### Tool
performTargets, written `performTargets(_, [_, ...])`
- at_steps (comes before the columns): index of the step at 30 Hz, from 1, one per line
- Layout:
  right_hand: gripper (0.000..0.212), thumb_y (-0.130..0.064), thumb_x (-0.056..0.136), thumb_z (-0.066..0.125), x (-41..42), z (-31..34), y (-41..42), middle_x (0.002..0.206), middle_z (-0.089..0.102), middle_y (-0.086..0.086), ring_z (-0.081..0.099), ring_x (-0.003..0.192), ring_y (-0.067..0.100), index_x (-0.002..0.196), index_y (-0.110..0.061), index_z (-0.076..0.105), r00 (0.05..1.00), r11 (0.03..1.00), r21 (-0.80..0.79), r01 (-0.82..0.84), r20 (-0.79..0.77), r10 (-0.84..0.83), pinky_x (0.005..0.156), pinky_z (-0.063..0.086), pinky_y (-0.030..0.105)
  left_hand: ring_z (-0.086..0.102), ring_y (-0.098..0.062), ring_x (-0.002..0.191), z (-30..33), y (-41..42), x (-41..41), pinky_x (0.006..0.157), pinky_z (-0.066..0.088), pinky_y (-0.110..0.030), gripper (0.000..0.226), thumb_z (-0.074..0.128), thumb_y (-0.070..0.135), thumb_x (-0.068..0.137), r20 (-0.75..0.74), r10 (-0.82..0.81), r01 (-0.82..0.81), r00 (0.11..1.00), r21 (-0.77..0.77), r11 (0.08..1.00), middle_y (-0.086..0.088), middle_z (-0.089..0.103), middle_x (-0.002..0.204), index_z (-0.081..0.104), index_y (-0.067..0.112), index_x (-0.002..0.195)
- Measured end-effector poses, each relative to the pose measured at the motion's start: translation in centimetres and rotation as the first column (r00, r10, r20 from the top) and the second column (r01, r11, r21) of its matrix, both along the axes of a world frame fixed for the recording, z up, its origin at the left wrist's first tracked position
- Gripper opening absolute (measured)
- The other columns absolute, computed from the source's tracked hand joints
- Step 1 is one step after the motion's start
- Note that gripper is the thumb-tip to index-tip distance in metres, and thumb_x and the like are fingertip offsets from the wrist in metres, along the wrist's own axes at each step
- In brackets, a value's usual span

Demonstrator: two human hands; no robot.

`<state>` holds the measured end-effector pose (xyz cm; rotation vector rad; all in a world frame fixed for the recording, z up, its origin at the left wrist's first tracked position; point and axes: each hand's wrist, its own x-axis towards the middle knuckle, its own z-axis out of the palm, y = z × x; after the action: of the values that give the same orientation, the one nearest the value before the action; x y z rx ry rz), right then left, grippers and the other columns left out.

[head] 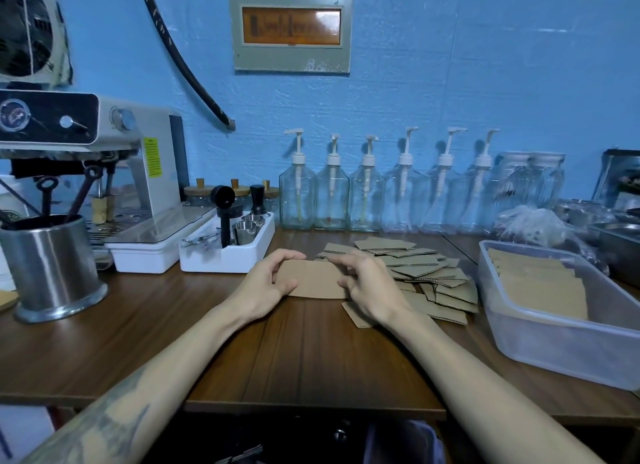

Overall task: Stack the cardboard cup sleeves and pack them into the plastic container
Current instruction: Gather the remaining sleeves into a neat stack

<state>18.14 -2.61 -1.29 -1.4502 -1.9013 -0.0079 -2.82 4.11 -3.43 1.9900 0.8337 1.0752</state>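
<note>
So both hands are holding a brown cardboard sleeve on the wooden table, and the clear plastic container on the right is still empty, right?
Not quite. The head view shows the clear plastic container already holds stacked brown cardboard sleeves. The rest stands: left hand and right hand hold one brown cardboard sleeve.

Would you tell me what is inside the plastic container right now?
Flat cardboard sleeves lie stacked inside the plastic container; its frosted wall hides how deep the stack goes.

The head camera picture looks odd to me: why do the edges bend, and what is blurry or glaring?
Head view: the wide-angle lens bows the table edge and stretches the forearms; the pump bottles at right look smeared; glare whitens the wall panel window; both hands and the sleeve stack stay fairly sharp.
</note>
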Motion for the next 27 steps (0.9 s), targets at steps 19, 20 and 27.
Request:
performTargets(19, [0.050, -0.050, 0.084, 0.069, 6.8, 1.2, -5.3, 0.117, 0.044, -0.005, 0.036, 0.120, 0.011, 0.130, -0.031, 0.060, 0.987, 0.895, -0.444, 0.039, 0.155, 0.033, 0.096, 0.028, 0.023, 0.065, -0.013, 0.097, 0.0, 0.1, -0.2, 0.081, 0.051, -0.023, 0.041, 0.068, 0.003, 0.090, -0.023, 0.081, -0.080, 0.996, 0.018, 0.997, 0.001, 0.069, 0.108, 0.064, 0.034, 0.115])
performTargets(20, [0.053, -0.052, 0.084, 0.068, 6.7, 1.1, -5.2, 0.117, 0.043, -0.005, 0.034, 0.120, 0.011, 0.132, -0.031, 0.058, 0.985, 0.893, -0.448, 0.048, 0.170, 0.033, 0.096, 0.028, 0.024, 0.065, -0.012, 0.097, 0.1, 0.1, -0.2, 0.080, 0.051, -0.022, 0.040, 0.068, 0.003, 0.090, -0.026, 0.079, -0.079, 0.997, 0.015, 0.997, 0.002, 0.069, 0.108, 0.064, 0.035, 0.115])
performTargets(27, [0.057, -0.061, 0.077, 0.069, 5.5, 1.5, -4.5, 0.118, 0.043, -0.005, 0.033, 0.119, 0.014, 0.127, -0.037, 0.057, 0.966, 0.896, -0.439, 0.072, 0.254, 0.047, 0.107, 0.030, 0.037, 0.066, -0.002, 0.094, 0.2, -0.2, -0.2, 0.075, 0.050, -0.014, 0.040, 0.067, 0.002, 0.090, -0.023, 0.075, -0.076, 0.997, -0.007, 0.997, 0.008, 0.069, 0.105, 0.064, 0.035, 0.113])
